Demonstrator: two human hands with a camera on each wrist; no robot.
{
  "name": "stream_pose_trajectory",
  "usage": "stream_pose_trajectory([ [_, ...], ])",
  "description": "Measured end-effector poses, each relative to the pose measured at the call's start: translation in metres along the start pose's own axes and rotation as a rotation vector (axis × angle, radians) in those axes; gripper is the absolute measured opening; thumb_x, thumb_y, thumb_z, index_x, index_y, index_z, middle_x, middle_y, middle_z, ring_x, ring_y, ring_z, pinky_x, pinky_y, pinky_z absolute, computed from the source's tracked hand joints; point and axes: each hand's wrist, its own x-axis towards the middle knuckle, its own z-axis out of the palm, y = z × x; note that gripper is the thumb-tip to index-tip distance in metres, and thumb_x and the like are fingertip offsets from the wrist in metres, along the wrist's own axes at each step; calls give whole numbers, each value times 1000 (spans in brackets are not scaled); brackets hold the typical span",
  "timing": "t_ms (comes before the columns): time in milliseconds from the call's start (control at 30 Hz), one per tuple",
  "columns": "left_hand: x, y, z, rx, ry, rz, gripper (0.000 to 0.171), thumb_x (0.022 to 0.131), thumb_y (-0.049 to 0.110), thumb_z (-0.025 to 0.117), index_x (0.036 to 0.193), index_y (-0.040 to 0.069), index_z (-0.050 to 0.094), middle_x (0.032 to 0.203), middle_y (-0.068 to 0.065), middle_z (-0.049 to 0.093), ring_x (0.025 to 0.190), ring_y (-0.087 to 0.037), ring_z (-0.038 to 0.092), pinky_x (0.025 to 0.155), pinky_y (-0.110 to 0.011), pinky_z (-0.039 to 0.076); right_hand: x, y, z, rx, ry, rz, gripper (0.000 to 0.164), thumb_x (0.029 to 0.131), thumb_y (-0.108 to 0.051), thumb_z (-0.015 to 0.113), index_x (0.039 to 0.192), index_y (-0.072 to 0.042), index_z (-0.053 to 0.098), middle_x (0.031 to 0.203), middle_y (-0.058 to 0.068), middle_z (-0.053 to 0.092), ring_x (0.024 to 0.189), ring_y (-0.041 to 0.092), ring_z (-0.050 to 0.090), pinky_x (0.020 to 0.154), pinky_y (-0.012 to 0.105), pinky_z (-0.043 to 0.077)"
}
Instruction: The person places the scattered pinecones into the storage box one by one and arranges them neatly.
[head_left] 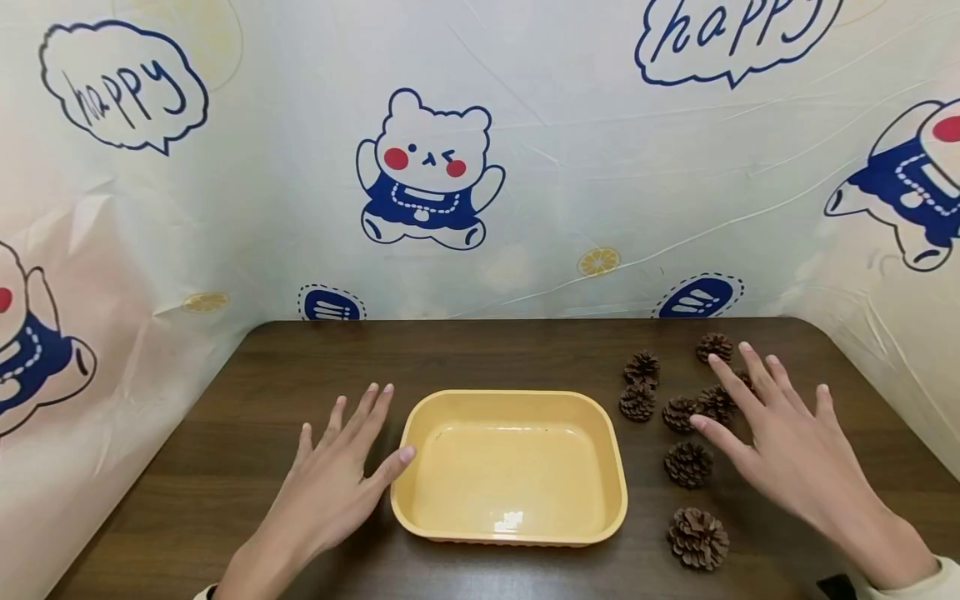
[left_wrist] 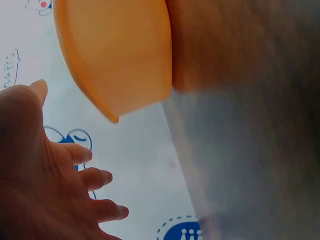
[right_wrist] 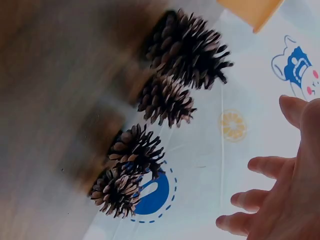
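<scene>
A yellow rectangular basin (head_left: 510, 536) with rounded corners stands in the middle of the dark wooden table, nothing inside it. My left hand (head_left: 330, 483) is at its left side, fingers spread, the thumb overlapping the rim in the head view. In the left wrist view the basin's outer wall (left_wrist: 120, 50) rises beyond the spread fingers. My right hand (head_left: 787, 450) hovers with spread fingers above several brown pine cones on the right; it partly hides some of them. One pine cone (head_left: 698, 539) lies nearest the front, another (head_left: 687, 464) just behind it. Both hands hold nothing.
Farther back on the right lie a pine cone (head_left: 715, 347) and a close pair, the nearer pine cone (head_left: 637, 402) beside the basin's back right corner. A printed curtain (head_left: 555, 192) with bears and lemon slices encloses the table (head_left: 322, 358) at the back and sides.
</scene>
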Motion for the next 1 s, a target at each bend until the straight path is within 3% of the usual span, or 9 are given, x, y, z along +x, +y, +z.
stream_pose_trajectory([
  [300,-11,10,6,-192,-62,-9,93,100,70,50,170,25,9,177,-6,12,161,-45,11,120,-79,8,-24,-8,3,19,-11,-38,86,100,-58,62,169,-23,24,175,19,15,157,50,18,119,78,-3],
  [500,-16,12,12,-356,-163,-58,105,94,68,64,170,32,1,178,-8,4,162,-41,6,122,-75,5,-37,-15,6,70,-88,-35,89,95,-61,67,167,-23,31,174,18,22,156,49,24,122,75,3],
  [700,-21,12,16,-451,-195,-86,117,87,62,77,168,40,-6,179,-4,-1,160,-45,9,120,-77,16,-47,-22,8,148,-158,-35,90,92,-60,72,166,-27,32,172,16,28,145,54,40,124,71,12],
  [833,-24,11,21,-532,-212,-101,127,83,54,85,168,37,-7,178,-5,-3,161,-43,11,121,-73,21,-53,-25,9,190,-188,-36,87,91,-57,75,164,-31,36,171,13,33,140,55,46,114,75,29],
  [933,-25,11,24,-571,-212,-117,133,79,49,90,168,37,-8,178,-8,1,160,-41,20,121,-69,26,-57,-26,9,200,-206,-32,87,89,-56,77,163,-33,37,169,12,36,136,54,51,90,73,49],
  [1000,-26,11,25,-593,-206,-117,136,77,47,92,168,37,-9,177,-11,6,157,-41,27,121,-67,28,-60,-25,9,214,-208,-37,88,88,-55,79,163,-34,38,168,12,39,134,53,55,79,69,53],
])
